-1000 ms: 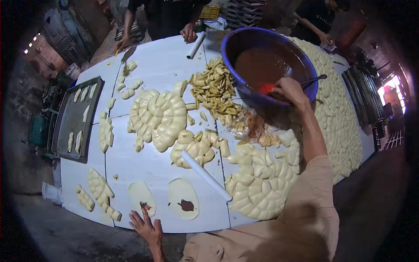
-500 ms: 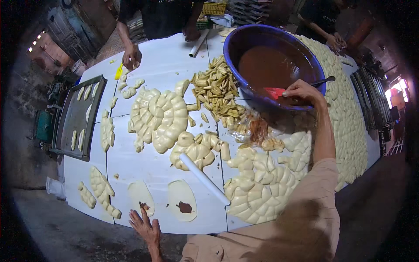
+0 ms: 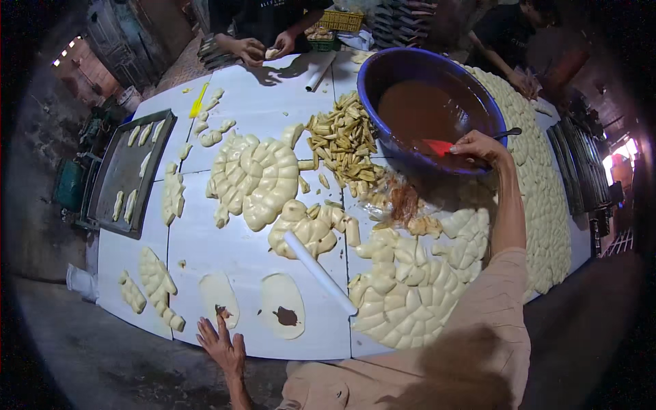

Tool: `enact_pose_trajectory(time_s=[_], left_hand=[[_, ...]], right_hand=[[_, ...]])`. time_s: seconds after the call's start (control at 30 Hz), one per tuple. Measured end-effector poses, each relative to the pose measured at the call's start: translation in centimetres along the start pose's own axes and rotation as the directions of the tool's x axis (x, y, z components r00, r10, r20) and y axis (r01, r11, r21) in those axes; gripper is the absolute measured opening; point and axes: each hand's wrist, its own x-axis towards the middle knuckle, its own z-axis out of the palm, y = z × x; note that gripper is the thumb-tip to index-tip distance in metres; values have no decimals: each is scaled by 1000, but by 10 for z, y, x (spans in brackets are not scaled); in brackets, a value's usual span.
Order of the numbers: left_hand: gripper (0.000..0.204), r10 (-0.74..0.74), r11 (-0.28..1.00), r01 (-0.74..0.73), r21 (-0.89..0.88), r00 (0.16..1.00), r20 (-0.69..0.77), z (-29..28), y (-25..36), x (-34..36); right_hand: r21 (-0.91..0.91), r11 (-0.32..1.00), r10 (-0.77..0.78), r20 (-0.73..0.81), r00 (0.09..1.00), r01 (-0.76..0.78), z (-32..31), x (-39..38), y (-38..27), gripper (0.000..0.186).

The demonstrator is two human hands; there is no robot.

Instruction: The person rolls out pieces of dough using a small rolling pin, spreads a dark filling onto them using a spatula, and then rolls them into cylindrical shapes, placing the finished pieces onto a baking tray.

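My right hand (image 3: 480,147) is closed on the handle of a red spatula (image 3: 437,146). The spatula's blade is at the near side of a large blue basin (image 3: 370,113) of brown, chocolate-like filling (image 3: 427,102). A dark spoon handle (image 3: 504,133) sticks out over the basin's right rim. At the table's front edge lies my left hand (image 3: 225,348), fingers spread, touching or nearly touching a flat dough oval (image 3: 214,287) with a brown smear. Beside it is a second dough oval (image 3: 279,288) bearing a brown blob. Right of that rests a white rolling pin (image 3: 320,273).
Dough pieces cluster mid-table (image 3: 253,178), front right (image 3: 403,301) and along the right side (image 3: 529,178). Cut banana-like pieces (image 3: 339,137) sit left of the basin. A metal tray (image 3: 126,178) with shaped dough stands at left. Two people work across the table.
My right hand and the red spatula have shifted slightly; my left hand stays by the dough oval. The co-worker at the far left has lifted a dough piece off the table. The view has tilted slightly.
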Motion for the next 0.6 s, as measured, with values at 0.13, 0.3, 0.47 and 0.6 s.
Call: enact_pose_trajectory(time_s=[0.13,0.3,0.47,0.6], left_hand=[[69,17,1000,-17,-10,1000,-10,6,-7,-2],[67,64,997,-67,-39,996,-64,6,-11,-5],[70,95,995,-95,-40,995,-24,3,-18,-8],[72,141,984,-142,-110,990,-15,3,-3,3]], right_hand=[[0,1000,-7,-10,1000,7,2,-13,-8,34],[47,987,-152,-57,987,155,26,-29,-20,33],[-14,936,-351,-19,936,351,91,-48,-58,30],[107,940,-334,103,937,323,164,-72,-89,26]])
